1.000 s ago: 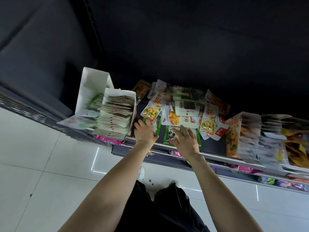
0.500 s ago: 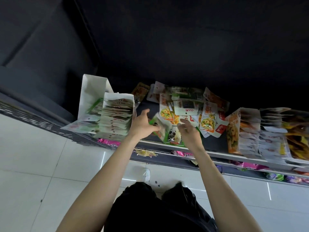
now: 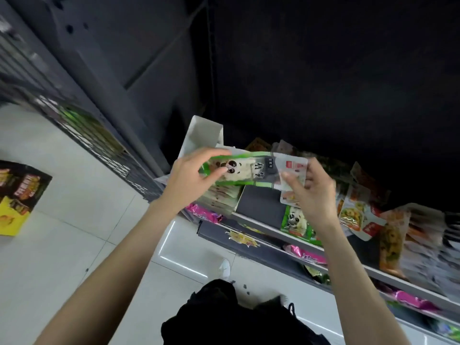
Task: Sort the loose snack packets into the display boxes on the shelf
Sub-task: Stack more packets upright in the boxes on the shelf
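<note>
above the front edge of the shelf (image 3: 263, 221), at its left end, you hold a green panda packet (image 3: 239, 170) stretched between both hands, lifted clear of the pile. your left hand (image 3: 191, 179) pinches the packet's left end, thumb on the printed face and fingers curled over the top edge. your right hand (image 3: 312, 192) grips the right end along with a white packet with a red label (image 3: 295, 166), thumb in front and fingers behind. just behind your left hand stands a white display box (image 3: 201, 135) with an upright flap, and rows of pale packets (image 3: 221, 195) sit in it below the held packet. a second panda packet (image 3: 296, 224) lies flat near the shelf's front edge under your right wrist. more loose packets (image 3: 353, 212) lie to the right, blurred. on the floor at far left sits a yellow and black carton (image 3: 17, 197).
</note>
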Demonstrator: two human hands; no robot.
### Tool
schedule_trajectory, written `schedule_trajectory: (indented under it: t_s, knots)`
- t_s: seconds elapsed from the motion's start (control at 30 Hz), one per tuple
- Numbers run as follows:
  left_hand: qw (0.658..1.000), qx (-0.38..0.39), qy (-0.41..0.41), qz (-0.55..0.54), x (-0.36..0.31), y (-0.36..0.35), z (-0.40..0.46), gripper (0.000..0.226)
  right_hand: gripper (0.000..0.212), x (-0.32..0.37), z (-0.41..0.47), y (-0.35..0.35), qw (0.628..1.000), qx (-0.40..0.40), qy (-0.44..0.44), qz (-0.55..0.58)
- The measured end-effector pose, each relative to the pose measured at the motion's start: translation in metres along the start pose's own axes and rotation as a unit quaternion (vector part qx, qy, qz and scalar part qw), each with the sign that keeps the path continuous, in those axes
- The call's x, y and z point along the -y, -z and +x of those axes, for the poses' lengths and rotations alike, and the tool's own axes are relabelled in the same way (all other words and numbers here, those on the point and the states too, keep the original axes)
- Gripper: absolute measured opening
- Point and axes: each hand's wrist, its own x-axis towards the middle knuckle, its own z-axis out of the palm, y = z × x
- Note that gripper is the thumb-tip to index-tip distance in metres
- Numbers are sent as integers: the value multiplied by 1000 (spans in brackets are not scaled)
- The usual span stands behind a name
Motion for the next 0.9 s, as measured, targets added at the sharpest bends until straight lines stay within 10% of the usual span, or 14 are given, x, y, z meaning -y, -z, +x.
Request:
schedule_trajectory:
  t_s: [0.17, 0.4, 0.5, 0.77, 0.9]
  knots:
    - [982, -141, 108, 69, 34, 10, -7, 31, 19, 23, 38, -39, 987, -61, 143, -33]
    - [936, 247, 90, 234, 86, 31, -48, 77, 26, 30, 75, -112, 952, -67, 219, -202]
    - [895, 326, 80, 295, 100, 26, -53, 80, 41, 21, 86, -149, 878, 36, 303, -369]
    - [928, 173, 4, 330, 117, 13, -60, 43, 31, -21, 66, -217, 651, 196, 279, -679]
    - [942, 147, 1, 300, 114, 15, -62, 44, 34, -26, 65, -213, 653, 156, 316, -671]
